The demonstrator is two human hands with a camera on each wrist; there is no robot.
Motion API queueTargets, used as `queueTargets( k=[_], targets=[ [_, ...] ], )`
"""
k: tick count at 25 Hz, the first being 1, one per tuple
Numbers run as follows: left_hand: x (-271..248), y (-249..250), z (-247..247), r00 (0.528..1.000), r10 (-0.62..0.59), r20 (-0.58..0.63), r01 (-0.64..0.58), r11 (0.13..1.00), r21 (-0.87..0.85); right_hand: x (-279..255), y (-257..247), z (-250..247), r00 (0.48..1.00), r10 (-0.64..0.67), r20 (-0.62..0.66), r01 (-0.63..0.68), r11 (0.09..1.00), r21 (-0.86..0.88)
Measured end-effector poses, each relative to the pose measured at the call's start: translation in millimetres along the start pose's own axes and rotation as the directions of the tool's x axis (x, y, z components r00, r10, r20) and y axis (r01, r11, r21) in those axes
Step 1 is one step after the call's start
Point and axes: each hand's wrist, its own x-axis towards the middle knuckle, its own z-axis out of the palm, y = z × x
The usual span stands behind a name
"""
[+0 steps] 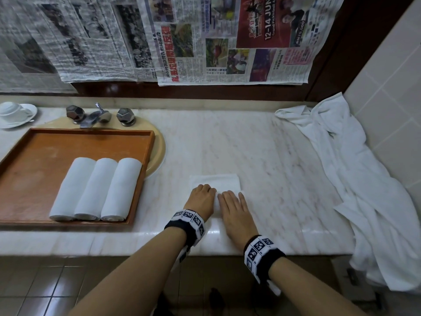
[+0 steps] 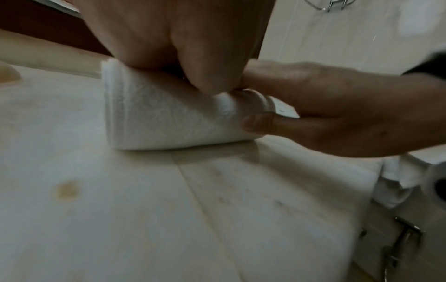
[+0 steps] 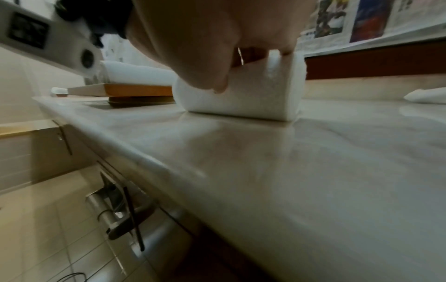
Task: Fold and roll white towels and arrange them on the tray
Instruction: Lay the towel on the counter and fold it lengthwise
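— Both forearms fill the bottom of the head view, wristbands on. What does each grip do?

— Going left to right: the left hand (image 1: 201,199) sits at lower centre with its fingers curled over the half-rolled towel (image 1: 216,185). Just beside it, the right hand (image 1: 234,207) lies flatter on top, while its wrist view shows the thumb tucked against the roll's near side. So both grips are clamped on that one towel, on the marble tabletop (image 1: 262,144).

— How will it handle?

— Soft, light and limp, I'd judge. It has no stiffness, so the coil probably loosens if pressure lifts. Best taken across the whole width, fingers over the top and thumbs behind, rolling evenly so the ends stay flush.

— And its look?

— White terry, a thick short roll with layered edges showing at its end, and a flat folded tail reaching toward the upper part of the frame.

— The others?

— At left, three finished rolls (image 1: 95,189) lie side by side, touching, in the wooden tray (image 1: 91,133). At far right, a heap of loose white cloth (image 1: 355,160) drapes over the edge.
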Motion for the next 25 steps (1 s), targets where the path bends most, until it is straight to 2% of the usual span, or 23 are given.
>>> queueTargets(
  k=[2,6,8,11,13,15,16,18,19,23,25],
  targets=[
    [1.5,2.1,-1.4,1.0,-0.018,0.0,0.018,1.0,-0.003,14.0,7.5,-5.6,1.0,0.008,0.017,-0.008,1.0,0.029],
    [-21.4,4.8,7.9,0.969,0.024,-0.247,-0.054,0.992,-0.116,42.9,26.8,-24.8,0.987,-0.091,0.135,0.072,0.988,0.139],
    [-36.0,7.4,19.9,0.951,0.083,-0.299,-0.09,0.996,-0.01,50.6,30.9,-32.9,0.977,-0.099,0.187,0.067,0.984,0.168],
    [-49.2,10.3,34.2,0.989,0.043,-0.14,-0.025,0.991,0.132,54.5,26.5,-40.8,0.948,-0.059,0.312,0.0,0.983,0.185],
    [-52.0,12.0,37.9,0.999,-0.004,-0.033,0.011,0.974,0.227,51.9,24.1,-39.8,0.942,-0.054,0.33,-0.01,0.982,0.19],
    [-48.9,13.8,31.8,0.999,-0.032,0.015,0.026,0.954,0.298,45.3,20.2,-34.3,0.967,-0.013,0.256,-0.022,0.991,0.135],
    [-44.8,13.3,28.8,0.999,-0.033,0.014,0.027,0.946,0.323,38.1,15.9,-29.6,0.987,0.022,0.159,-0.037,0.995,0.092],
    [-32.1,12.6,20.3,1.0,-0.016,0.01,0.011,0.942,0.334,22.0,6.3,-20.2,0.998,0.059,0.035,-0.059,0.998,0.014],
    [-27.2,12.4,15.7,1.0,-0.009,0.018,0.003,0.945,0.327,14.6,1.5,-16.9,0.999,0.05,0.019,-0.05,0.999,-0.013],
    [-7.7,12.1,1.9,0.997,-0.036,0.075,0.01,0.944,0.331,12.4,-1.5,-22.8,0.969,0.076,0.236,-0.052,0.993,-0.107],
    [2.6,10.0,-3.4,0.991,-0.054,0.118,0.011,0.94,0.342,25.2,2.0,-27.8,0.955,0.087,0.284,-0.048,0.989,-0.141]
  ],
)
